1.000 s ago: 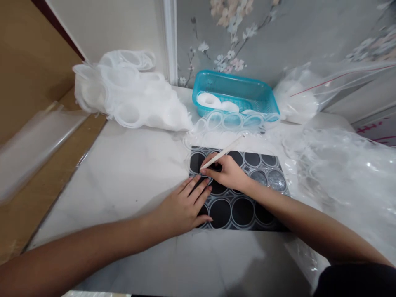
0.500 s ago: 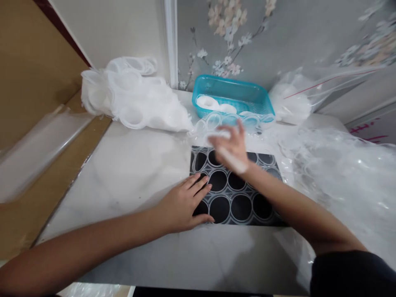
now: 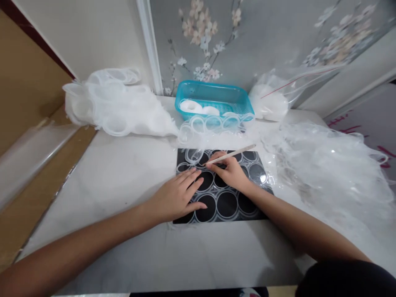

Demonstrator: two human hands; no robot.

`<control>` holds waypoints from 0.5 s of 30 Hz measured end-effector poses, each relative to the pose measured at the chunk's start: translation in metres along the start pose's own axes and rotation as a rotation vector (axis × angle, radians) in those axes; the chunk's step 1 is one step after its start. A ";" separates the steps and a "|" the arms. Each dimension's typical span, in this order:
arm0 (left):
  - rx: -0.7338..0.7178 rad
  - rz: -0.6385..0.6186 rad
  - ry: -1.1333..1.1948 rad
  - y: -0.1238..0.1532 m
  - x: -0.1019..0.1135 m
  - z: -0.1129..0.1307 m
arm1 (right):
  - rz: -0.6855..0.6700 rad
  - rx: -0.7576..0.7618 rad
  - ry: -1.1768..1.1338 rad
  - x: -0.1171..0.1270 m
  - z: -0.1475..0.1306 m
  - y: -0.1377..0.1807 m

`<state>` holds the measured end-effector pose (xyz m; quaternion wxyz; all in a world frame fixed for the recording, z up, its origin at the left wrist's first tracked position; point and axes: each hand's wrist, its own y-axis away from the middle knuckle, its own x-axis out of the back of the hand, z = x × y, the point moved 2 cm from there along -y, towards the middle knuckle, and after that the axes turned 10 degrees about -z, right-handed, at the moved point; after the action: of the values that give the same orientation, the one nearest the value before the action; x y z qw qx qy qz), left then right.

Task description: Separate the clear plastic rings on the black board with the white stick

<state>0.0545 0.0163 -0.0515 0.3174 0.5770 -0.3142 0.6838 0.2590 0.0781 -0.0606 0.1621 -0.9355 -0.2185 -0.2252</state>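
Right hand [image 3: 227,168] has come down from its blurred, raised spot over the back of the board to the plastic sheet; loops at the sheet's back-left corner now sit skewed, out of line. Right hand: fingers pinched closed around a thin pale stick [image 3: 232,154], tip at the sheet near the left fingertips, far end angled up to the right. Left hand [image 3: 175,197]: open, palm down, fingers a bit spread, resting on the left part of the sheet, gripping nothing. Clear plastic sheet [image 3: 216,192] of joined rings lies over the black board [image 3: 227,205], which is flat on the white table [image 3: 139,243] in front of the person. Behind: blue basket [image 3: 244,100] with white rings [image 3: 191,106] in it, strip of clear rings [image 3: 213,123] along its front. White bundle [image 3: 133,109] back left, clear bag [image 3: 272,99] right of basket, heap of clear plastic [image 3: 331,165] at right.
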 end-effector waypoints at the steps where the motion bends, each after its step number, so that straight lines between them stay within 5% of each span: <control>1: 0.005 -0.019 -0.014 -0.001 -0.003 -0.001 | -0.014 -0.004 -0.019 0.001 0.000 -0.002; 10: -0.006 -0.088 -0.031 -0.002 -0.012 -0.006 | -0.040 0.019 0.110 0.003 0.001 -0.004; 15: -0.005 -0.127 0.044 -0.001 -0.016 -0.005 | -0.058 0.146 0.438 -0.014 -0.003 0.009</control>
<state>0.0543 0.0198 -0.0681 0.3686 0.5797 -0.2717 0.6740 0.2511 0.0641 -0.0667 0.2663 -0.8434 -0.2207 -0.4113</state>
